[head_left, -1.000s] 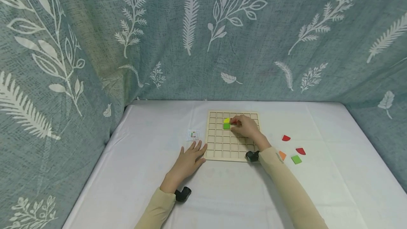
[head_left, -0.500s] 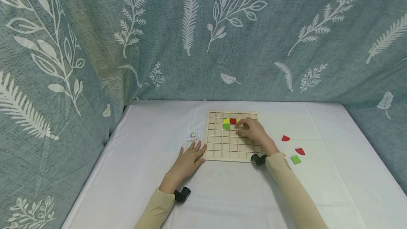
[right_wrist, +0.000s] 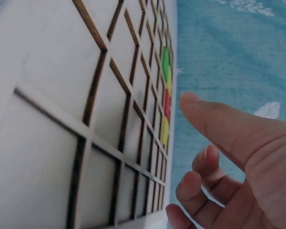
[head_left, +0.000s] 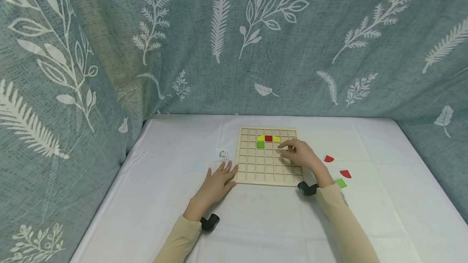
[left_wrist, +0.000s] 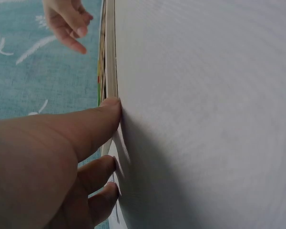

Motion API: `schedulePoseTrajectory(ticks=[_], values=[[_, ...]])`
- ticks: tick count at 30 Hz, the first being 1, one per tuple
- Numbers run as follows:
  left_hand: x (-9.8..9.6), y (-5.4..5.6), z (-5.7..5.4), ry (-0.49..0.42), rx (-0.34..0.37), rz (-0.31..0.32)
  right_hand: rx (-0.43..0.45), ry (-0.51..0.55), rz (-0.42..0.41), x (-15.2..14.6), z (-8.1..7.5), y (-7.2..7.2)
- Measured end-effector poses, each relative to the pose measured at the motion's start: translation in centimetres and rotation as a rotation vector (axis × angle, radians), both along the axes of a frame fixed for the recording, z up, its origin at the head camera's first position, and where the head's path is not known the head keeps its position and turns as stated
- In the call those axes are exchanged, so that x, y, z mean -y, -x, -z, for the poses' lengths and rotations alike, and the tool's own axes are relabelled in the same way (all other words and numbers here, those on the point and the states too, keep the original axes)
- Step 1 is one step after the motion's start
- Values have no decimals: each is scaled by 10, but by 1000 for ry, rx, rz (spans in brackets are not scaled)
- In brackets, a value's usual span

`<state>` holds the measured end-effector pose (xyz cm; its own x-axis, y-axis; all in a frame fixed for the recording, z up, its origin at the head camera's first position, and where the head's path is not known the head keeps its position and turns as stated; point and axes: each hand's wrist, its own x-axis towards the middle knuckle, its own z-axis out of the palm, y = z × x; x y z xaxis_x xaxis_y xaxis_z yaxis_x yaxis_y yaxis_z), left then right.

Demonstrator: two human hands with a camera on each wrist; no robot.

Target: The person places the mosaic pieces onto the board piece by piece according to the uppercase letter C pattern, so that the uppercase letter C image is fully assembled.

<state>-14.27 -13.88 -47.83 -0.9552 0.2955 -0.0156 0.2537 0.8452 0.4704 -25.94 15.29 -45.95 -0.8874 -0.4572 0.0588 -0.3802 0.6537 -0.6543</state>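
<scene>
A wooden grid board (head_left: pixel 256 169) lies on the table. In one of its upper rows sit a yellow quarter-round piece (head_left: pixel 261 138), a red square (head_left: pixel 268 138) and a second yellow piece (head_left: pixel 276 139). Below the first yellow one is a green square (head_left: pixel 260 145). My right hand (head_left: pixel 299 152) hovers over the board's right side with nothing between thumb and fingers, which are apart in the right wrist view. My left hand (head_left: pixel 213 186) lies flat with spread fingers at the board's lower left corner, its thumb (left_wrist: pixel 97 121) touching the edge.
A small printed pattern card (head_left: pixel 222 154) lies left of the board. On the right are two red quarter-round pieces (head_left: pixel 329 158) and a green square tile (head_left: pixel 341 183), partly covered by the right sleeve. A leaf-patterned curtain (head_left: pixel 204 84) hangs behind the table.
My right hand has drawn back to the right, uncovering the red square and the right yellow piece. The orange piece is now hidden by the right arm. My left hand stays put.
</scene>
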Motion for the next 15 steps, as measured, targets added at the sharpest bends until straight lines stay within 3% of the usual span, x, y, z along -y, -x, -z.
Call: schedulePoseTrajectory(ticks=[15], values=[[0, 1, 0, 27, 7, -9, -79, 11, 14, -32, -6, -22]])
